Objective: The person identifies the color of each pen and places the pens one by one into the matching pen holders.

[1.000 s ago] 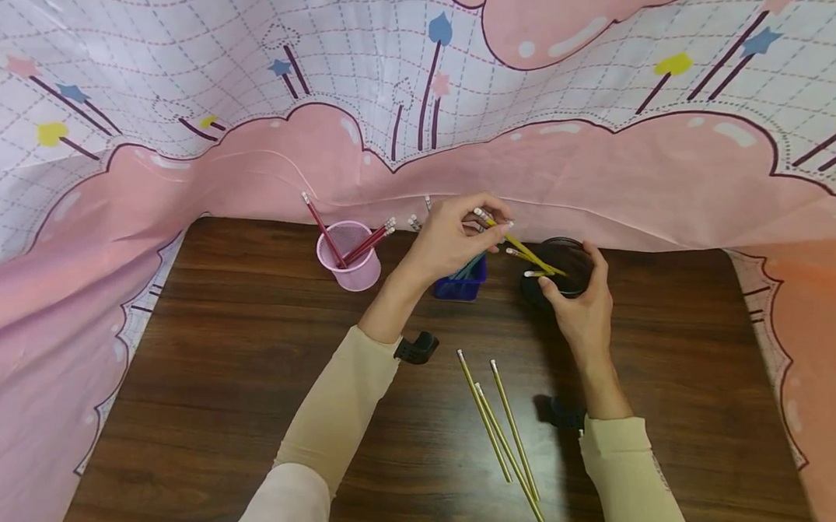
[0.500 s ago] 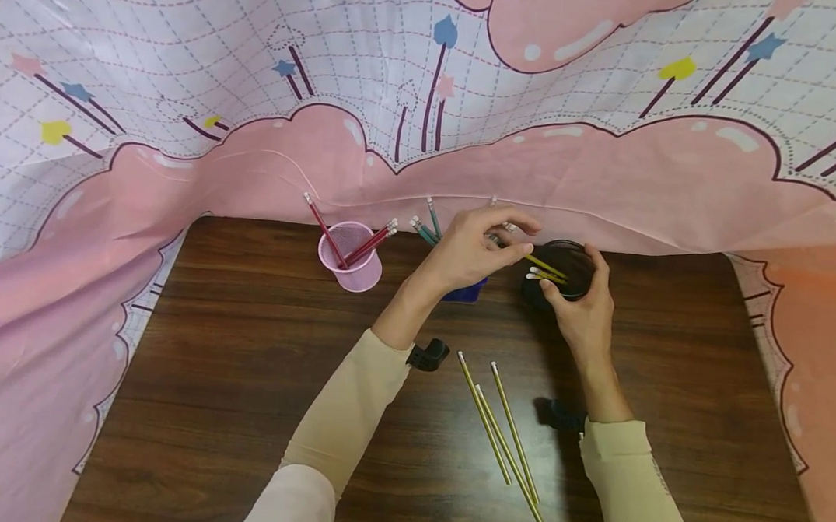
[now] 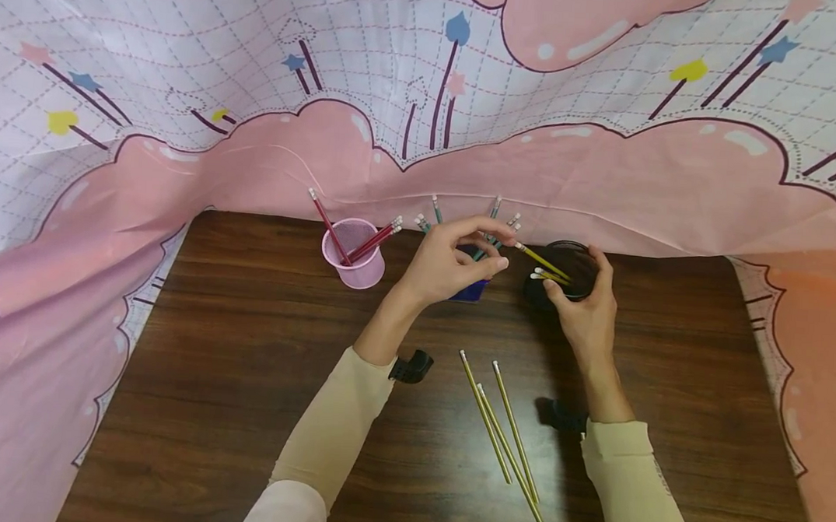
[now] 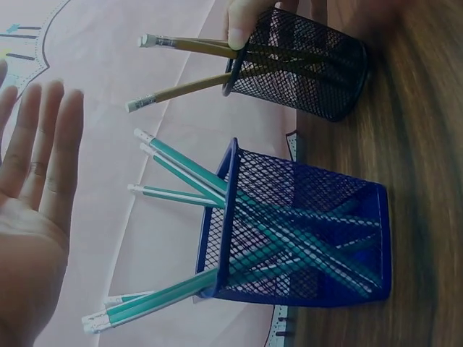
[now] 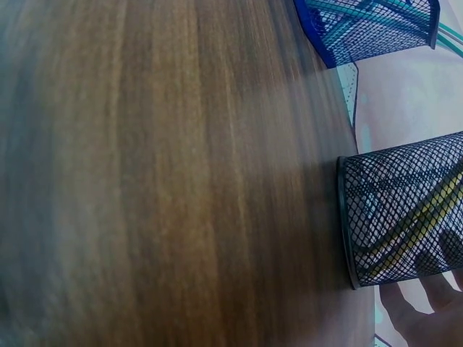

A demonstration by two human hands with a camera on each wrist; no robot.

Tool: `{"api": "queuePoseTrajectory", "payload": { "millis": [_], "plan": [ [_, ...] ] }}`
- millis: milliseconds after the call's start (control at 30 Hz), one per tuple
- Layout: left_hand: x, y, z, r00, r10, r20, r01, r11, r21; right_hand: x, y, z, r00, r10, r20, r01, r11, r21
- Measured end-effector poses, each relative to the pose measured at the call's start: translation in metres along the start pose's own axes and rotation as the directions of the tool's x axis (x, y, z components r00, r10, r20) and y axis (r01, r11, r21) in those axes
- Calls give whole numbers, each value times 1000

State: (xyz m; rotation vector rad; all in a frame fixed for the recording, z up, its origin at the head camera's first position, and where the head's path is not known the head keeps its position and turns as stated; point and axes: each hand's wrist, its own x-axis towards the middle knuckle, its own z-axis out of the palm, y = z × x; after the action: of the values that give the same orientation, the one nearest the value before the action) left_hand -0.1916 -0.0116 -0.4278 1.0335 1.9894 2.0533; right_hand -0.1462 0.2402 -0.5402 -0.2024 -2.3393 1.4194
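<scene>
My right hand (image 3: 587, 315) grips the black mesh pencil cup (image 3: 579, 262), thumb at the near rim and fingers round the far side. A yellow pencil (image 3: 542, 261) leans in that cup, eraser end up, beside other yellow pencils; the left wrist view shows three. My left hand (image 3: 446, 264) hovers just left of it with nothing held; in the left wrist view its fingers (image 4: 64, 159) are straight. Behind and below that hand stands a blue mesh holder (image 4: 304, 238) with several teal pencils (image 4: 163, 300), partly hidden by the hand in the head view.
Several gold-yellow pencils (image 3: 508, 444) lie loose on the brown wooden table (image 3: 231, 377), between the forearms. At the left back stands a pink mesh cup (image 3: 363, 276) holding several red pencils (image 3: 327, 222). A patterned cloth (image 3: 254, 168) hangs along the table's back edge.
My left hand has let go of a yellow pencil, which now leans in the black cup, and has drawn back left. My right hand has kept its grip on the cup.
</scene>
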Motion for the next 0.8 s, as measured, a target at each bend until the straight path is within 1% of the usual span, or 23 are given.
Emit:
{"api": "queuePoseTrajectory", "payload": {
  "millis": [167, 333, 433, 500, 567, 633, 667, 700, 800],
  "plan": [
    [-5, -1, -2, 1000, 30, 5, -30, 999, 42, 0, -1, 0, 1000, 4, -1, -4, 1000, -2],
    [-15, -2, -5, 998, 51, 42, -51, 999, -1, 0, -1, 0, 1000, 5, -1, -5, 1000, -3],
    [-22, 6, -5, 995, 67, 70, -65, 997, -30, 1, -1, 0, 1000, 8, -1, -8, 1000, -2],
    [-27, 12, -4, 994, 77, 77, -77, 997, -4, 1, -1, 0, 1000, 8, -1, -8, 1000, -3],
    [-32, 17, -3, 992, 91, 87, -95, 995, 41, 1, -1, 0, 1000, 4, -3, -4, 1000, -2],
    [-36, 16, -2, 989, 108, 103, -118, 989, 92, 1, 0, 0, 1000, -3, -5, 3, 1000, -7],
    [-38, 13, -2, 987, 116, 110, -129, 985, 117, 1, 0, 0, 1000, -6, -7, 6, 1000, -7],
    [-40, 9, -1, 986, 122, 118, -137, 982, 131, 1, 0, 0, 1000, -8, -9, 8, 1000, -7],
    [-46, -6, 0, 986, 115, 123, -133, 978, 158, 1, 0, 1, 1000, -6, -10, 6, 1000, -11]
  ]
}}
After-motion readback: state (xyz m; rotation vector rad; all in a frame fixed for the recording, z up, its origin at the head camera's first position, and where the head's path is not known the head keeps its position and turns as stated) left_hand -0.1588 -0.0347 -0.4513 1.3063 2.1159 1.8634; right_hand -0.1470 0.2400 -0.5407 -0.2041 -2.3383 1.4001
